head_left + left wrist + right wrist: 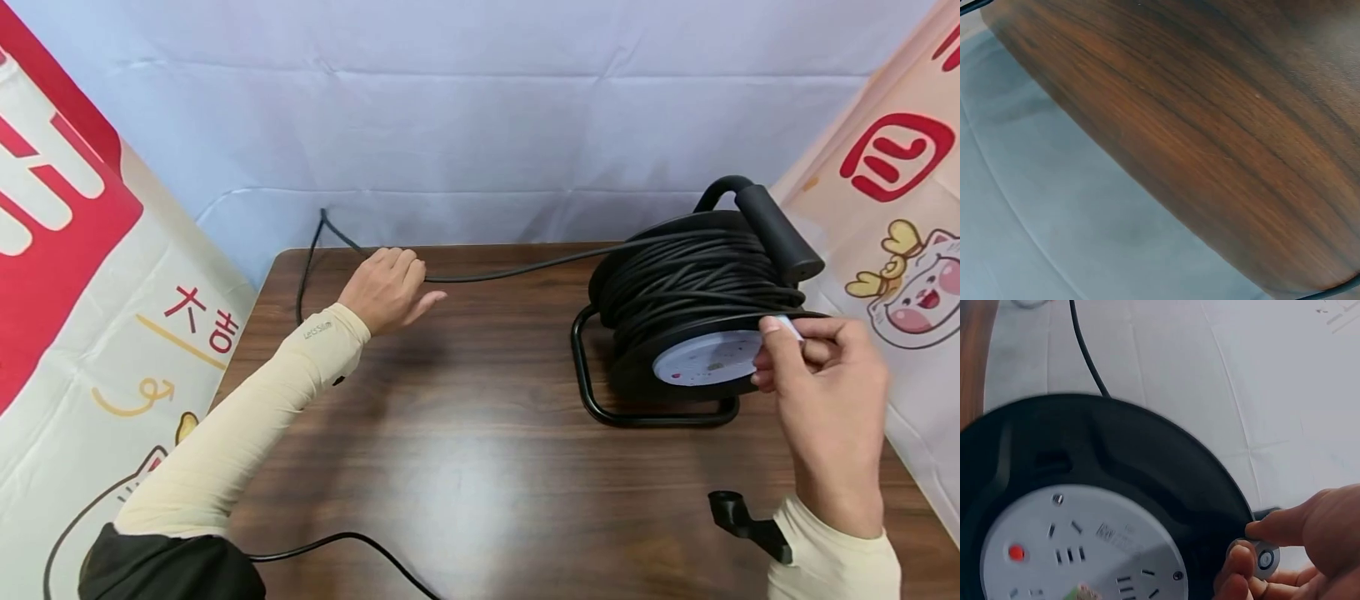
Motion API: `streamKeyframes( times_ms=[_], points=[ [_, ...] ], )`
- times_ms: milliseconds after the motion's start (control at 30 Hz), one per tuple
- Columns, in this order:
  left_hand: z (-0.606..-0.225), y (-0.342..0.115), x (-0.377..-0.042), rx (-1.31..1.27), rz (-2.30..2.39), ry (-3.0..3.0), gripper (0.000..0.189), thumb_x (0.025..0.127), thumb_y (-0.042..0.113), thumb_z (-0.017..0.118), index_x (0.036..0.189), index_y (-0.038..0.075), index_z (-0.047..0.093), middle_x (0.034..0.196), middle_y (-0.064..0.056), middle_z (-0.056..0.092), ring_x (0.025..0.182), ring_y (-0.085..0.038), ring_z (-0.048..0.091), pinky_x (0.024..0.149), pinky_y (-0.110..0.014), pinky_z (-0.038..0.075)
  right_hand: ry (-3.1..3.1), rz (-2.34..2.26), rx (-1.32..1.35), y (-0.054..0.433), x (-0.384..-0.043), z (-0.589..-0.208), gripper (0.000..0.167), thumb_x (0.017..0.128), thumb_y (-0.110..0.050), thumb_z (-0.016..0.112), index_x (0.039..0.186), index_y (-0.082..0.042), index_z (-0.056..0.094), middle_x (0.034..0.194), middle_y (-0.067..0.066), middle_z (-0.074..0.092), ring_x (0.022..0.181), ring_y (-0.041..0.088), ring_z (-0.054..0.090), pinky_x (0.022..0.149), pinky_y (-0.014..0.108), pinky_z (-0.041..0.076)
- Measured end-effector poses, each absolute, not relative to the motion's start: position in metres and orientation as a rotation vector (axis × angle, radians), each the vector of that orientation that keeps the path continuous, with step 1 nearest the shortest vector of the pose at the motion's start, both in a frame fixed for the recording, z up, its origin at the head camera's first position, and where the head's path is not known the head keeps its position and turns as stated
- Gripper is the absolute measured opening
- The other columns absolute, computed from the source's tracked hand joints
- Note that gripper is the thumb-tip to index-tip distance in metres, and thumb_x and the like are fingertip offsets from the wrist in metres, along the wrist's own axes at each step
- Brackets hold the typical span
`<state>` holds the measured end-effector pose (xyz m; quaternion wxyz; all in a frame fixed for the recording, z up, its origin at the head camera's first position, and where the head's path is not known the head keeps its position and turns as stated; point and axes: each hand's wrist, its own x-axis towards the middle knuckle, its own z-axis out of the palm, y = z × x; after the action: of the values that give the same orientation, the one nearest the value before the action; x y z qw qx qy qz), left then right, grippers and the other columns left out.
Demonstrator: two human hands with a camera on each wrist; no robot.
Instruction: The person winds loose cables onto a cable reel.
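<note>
A black cable reel (697, 283) stands on the table at the right, wound with many turns of black cable (517, 271). Its side carries a round white socket panel (708, 358), which has a red button (1016, 552) in the right wrist view. My right hand (832, 400) pinches the small grey winding knob (1265, 559) at the rim of the reel's side disc. Over at the far left, my left hand (386, 287) grips the stretched cable, fingers curled over it and thumb sticking out. The left wrist view does not show this hand.
The reel has a tubular black stand (652, 419) and a thick black handle (780, 233). Cable loops near the back left corner, and another length (352, 536) crosses the front of the wooden table (480, 375). Pale cloth (465, 150) hangs behind, with printed sheets at both sides.
</note>
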<state>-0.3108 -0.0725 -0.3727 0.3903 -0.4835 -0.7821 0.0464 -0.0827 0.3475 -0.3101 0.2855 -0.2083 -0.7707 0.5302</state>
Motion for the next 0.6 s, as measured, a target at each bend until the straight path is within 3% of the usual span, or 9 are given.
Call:
streamKeyframes(
  times_ms=[600],
  points=[
    [-0.374,-0.072,-0.314,-1.209,0.036,-2.001,0.055,0.107,0.047,0.041,0.079,0.001,0.051,0.071,-0.011,0.046,0.057,-0.027,0.048,0.056,-0.04,0.047,-2.063,1.334,-0.652,0.367,-0.082,-0.318,0.016,0.096,-0.016,0.07,0.097,-0.022,0.056,0.057,-0.017,0.062,0.041,-0.001,0.058,0.047,0.01,0.047]
  ],
)
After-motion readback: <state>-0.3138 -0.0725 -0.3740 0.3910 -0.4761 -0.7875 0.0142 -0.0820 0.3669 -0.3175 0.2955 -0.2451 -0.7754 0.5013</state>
